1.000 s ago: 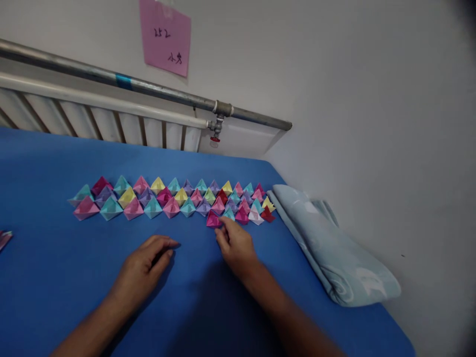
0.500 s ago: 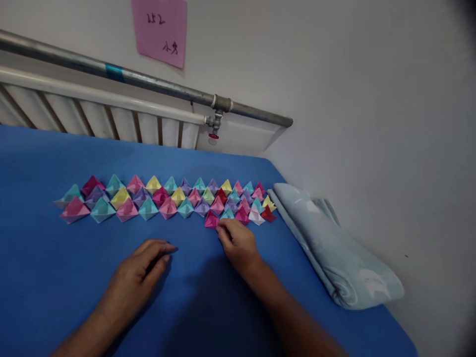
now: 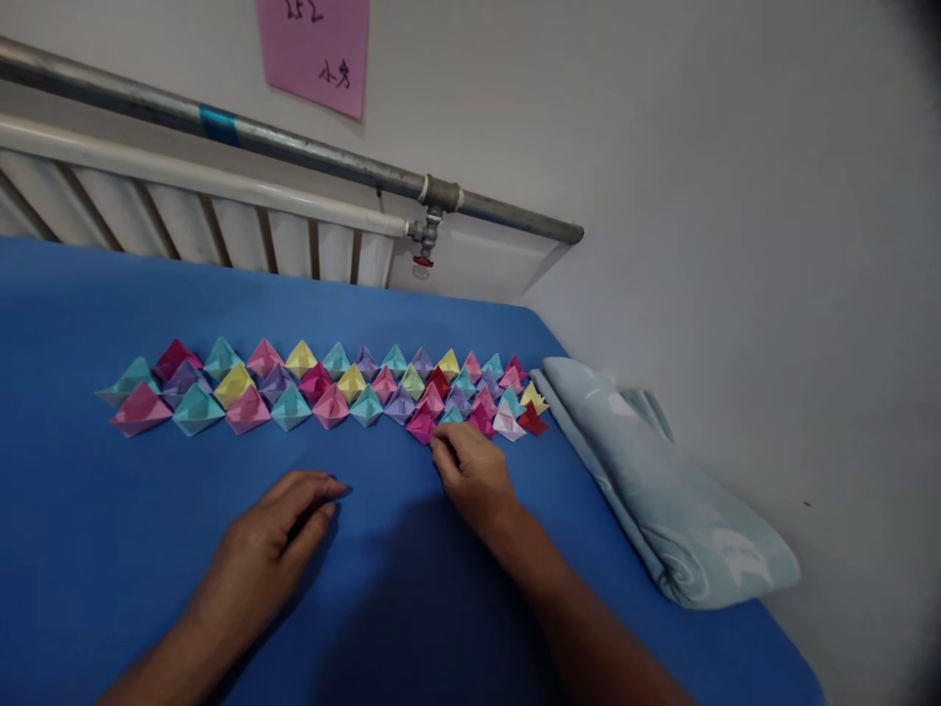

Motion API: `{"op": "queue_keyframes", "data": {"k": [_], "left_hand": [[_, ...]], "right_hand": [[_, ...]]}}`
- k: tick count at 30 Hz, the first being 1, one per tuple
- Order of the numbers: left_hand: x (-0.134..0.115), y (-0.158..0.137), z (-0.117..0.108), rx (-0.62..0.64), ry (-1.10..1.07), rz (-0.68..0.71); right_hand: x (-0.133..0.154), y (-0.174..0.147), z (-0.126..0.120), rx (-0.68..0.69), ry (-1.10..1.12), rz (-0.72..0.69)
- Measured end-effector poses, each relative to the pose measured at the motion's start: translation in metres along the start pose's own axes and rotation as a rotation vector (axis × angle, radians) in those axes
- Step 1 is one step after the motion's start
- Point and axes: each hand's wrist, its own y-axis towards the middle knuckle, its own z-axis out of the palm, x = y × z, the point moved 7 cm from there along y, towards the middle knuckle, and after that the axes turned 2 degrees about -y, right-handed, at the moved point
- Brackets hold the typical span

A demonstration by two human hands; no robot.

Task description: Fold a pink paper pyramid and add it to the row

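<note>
Several folded paper boats in pink, teal, purple, yellow, red and white stand in close rows across a blue surface (image 3: 183, 549). My right hand (image 3: 474, 476) pinches the right end of a magenta paper boat (image 3: 420, 426) at the front row. Its fingers partly cover a teal paper boat (image 3: 451, 416) beside it. A white paper boat (image 3: 508, 422) and a red paper boat (image 3: 533, 419) sit to the right of that hand. My left hand (image 3: 275, 534) rests on the blue surface before the rows, holding nothing, thumb and fingers apart.
A folded pale blue blanket (image 3: 647, 480) lies along the right edge by the wall. Behind the surface are a white radiator (image 3: 242, 235), a metal pipe (image 3: 309, 152) and a red-handled valve (image 3: 423, 262). A pink paper note (image 3: 313, 59) hangs on the wall.
My right hand has shifted the magenta boat slightly back, closer against the row behind. My left hand has stayed in place. The view has tilted slightly.
</note>
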Motion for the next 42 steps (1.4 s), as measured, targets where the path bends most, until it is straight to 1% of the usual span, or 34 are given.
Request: {"op": "queue_keyframes", "data": {"k": [6,10,12,14,16,17,21,28,32,34,36,39,42], "left_hand": [[-0.001,0.001,0.0,0.009,0.006,0.003],[0.0,-0.001,0.0,0.012,0.011,0.011],[0.001,-0.002,0.0,0.019,0.014,0.013],[0.002,-0.002,0.0,0.024,0.024,0.013],[0.003,-0.002,0.0,0.026,0.034,0.016],[0.003,-0.002,0.0,0.028,0.036,0.02],[0.004,-0.001,0.0,0.022,0.041,0.031],[0.008,-0.002,0.001,0.024,0.036,0.023],[0.006,-0.002,0.0,0.031,0.029,0.014],[0.006,-0.002,0.001,0.04,0.028,0.016],[0.006,-0.003,0.0,0.041,0.027,0.018],[0.007,-0.003,0.001,0.045,0.022,0.012],[0.007,-0.002,0.002,0.06,0.019,0.012]], "right_hand": [[-0.001,0.001,0.001,-0.017,-0.031,-0.019],[0.013,-0.006,0.0,0.001,-0.032,-0.022],[0.027,-0.014,0.005,0.087,-0.039,-0.059],[0.041,-0.021,0.015,0.227,-0.071,-0.103],[0.048,-0.026,0.024,0.296,-0.12,-0.106],[0.048,-0.026,0.027,0.304,-0.146,-0.097],[0.045,-0.022,0.034,0.274,-0.197,-0.067],[0.049,-0.019,0.037,0.255,-0.174,-0.079],[0.05,-0.02,0.034,0.234,-0.128,-0.087],[0.045,-0.022,0.028,0.217,-0.088,-0.065],[0.033,-0.024,0.019,0.184,-0.071,-0.012],[0.012,-0.025,0.006,0.103,-0.09,0.056],[0.001,-0.022,0.001,0.058,-0.131,0.076]]}}
